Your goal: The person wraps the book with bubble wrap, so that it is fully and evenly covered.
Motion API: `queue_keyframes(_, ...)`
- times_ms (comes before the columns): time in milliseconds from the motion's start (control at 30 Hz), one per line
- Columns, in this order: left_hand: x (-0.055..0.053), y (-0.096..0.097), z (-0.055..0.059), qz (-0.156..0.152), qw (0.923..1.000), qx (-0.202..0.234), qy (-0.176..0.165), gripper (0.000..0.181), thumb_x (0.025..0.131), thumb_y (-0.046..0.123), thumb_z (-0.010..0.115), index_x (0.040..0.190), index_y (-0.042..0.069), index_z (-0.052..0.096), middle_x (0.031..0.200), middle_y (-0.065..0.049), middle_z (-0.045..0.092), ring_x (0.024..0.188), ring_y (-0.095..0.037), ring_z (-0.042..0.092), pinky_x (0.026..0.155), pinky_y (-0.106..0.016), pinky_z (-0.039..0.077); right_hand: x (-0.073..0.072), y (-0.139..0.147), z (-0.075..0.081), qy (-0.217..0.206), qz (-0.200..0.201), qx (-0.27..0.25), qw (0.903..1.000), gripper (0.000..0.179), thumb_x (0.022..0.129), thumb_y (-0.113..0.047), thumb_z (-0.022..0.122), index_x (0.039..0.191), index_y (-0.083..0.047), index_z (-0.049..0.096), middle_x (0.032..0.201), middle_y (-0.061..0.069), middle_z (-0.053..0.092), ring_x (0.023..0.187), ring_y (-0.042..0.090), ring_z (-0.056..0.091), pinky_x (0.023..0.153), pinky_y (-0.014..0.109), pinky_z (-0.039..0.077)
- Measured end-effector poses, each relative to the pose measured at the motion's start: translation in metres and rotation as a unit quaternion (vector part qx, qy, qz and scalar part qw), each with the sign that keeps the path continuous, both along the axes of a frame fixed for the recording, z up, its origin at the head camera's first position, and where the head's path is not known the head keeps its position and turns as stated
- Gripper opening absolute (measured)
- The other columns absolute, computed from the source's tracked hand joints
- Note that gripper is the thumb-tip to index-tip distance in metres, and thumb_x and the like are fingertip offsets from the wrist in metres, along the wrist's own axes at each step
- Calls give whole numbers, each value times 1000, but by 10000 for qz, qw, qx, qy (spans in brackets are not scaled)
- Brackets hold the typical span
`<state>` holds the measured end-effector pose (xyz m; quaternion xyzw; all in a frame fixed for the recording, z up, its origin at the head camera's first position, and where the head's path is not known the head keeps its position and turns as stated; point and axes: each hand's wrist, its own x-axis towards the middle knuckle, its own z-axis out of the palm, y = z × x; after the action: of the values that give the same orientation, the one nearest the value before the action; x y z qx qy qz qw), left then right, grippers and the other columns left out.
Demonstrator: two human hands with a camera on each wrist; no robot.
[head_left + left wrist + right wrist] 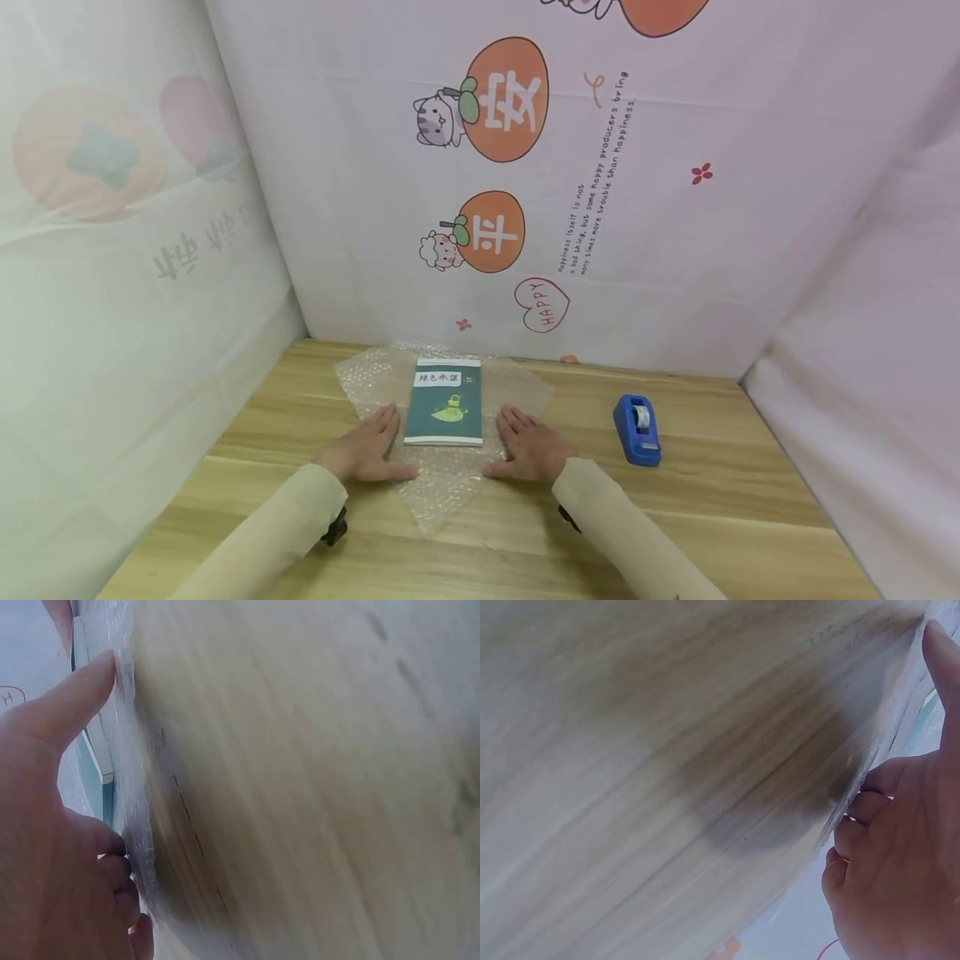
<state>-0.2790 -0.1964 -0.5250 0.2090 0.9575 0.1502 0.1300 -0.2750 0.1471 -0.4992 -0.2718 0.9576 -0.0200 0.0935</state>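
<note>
A green booklet (444,421) with white bands and a pale label lies on a sheet of bubble wrap (438,492) spread on the table. One corner of the wrap points toward the person. To the booklet's left, my left hand (366,446) rests on the wrap's edge, fingers extended and thumb pointing inward. My right hand (531,446) mirrors it on the other side, its fingers straight over the wrap. In the left wrist view the thumb (94,679) touches the film beside the booklet's corner. The right wrist view shows that hand's fingertips at the wrap's edge.
A blue tape dispenser (637,429) with a roll of tape stands to the right of the wrap. The wooden table (712,500) is bordered by printed white cloth (360,208) at the back and both sides.
</note>
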Motion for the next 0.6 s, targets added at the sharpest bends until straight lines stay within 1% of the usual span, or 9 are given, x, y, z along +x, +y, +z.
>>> queue_keyframes(33,-2,1,-2,21,10000,-23,-18,125,87,82,61,167,-4,17,177,-23,7,166,-39,8,136,-55,14,0,1,0,-5,7,15,10000,106,96,-74,56,163,4,31,173,22,29,163,35,27,134,48,28)
queue_keyframes(100,-1,4,-1,39,10000,-51,-74,124,88,81,61,167,-4,17,177,-23,7,166,-40,7,136,-55,13,-1,3,0,-28,2,49,10000,106,96,-75,56,164,4,31,173,22,29,163,35,27,134,47,27)
queue_keyframes(167,2,8,5,16,9999,-91,-140,124,89,80,60,166,-6,15,177,-24,6,166,-40,7,136,-56,12,-1,5,0,-54,-16,77,10000,107,96,-75,55,164,3,30,174,21,28,164,34,26,134,47,27)
queue_keyframes(300,12,18,25,-92,9996,-116,-220,119,92,72,63,164,-11,17,175,-29,8,165,-44,9,135,-57,14,1,10,1,-138,-64,151,9998,108,96,-77,54,165,2,30,174,20,27,164,33,25,134,46,26)
queue_keyframes(367,16,22,30,-147,9996,-95,-200,116,93,69,64,163,-12,19,174,-32,10,164,-46,11,135,-59,16,2,13,1,-161,-64,161,9997,108,96,-77,54,164,2,30,174,20,27,164,33,25,134,46,27)
queue_keyframes(400,16,24,30,-158,9997,-74,-184,115,93,68,65,162,-13,21,174,-32,12,164,-46,13,135,-58,17,3,15,1,-171,-68,151,9997,108,96,-77,54,164,2,30,174,21,27,164,34,25,134,46,27)
queue_keyframes(467,16,27,28,-159,9996,-97,-190,116,93,70,64,163,-11,19,175,-31,10,165,-45,11,135,-57,16,5,18,2,-176,-87,123,9997,108,96,-76,55,164,3,30,174,21,27,164,35,25,134,47,27)
queue_keyframes(600,10,31,12,-151,9997,-103,-152,121,91,78,60,166,-6,16,177,-25,5,166,-40,7,136,-54,12,8,26,3,-183,-139,108,9997,108,95,-75,57,164,4,30,174,22,27,164,36,25,134,49,27)
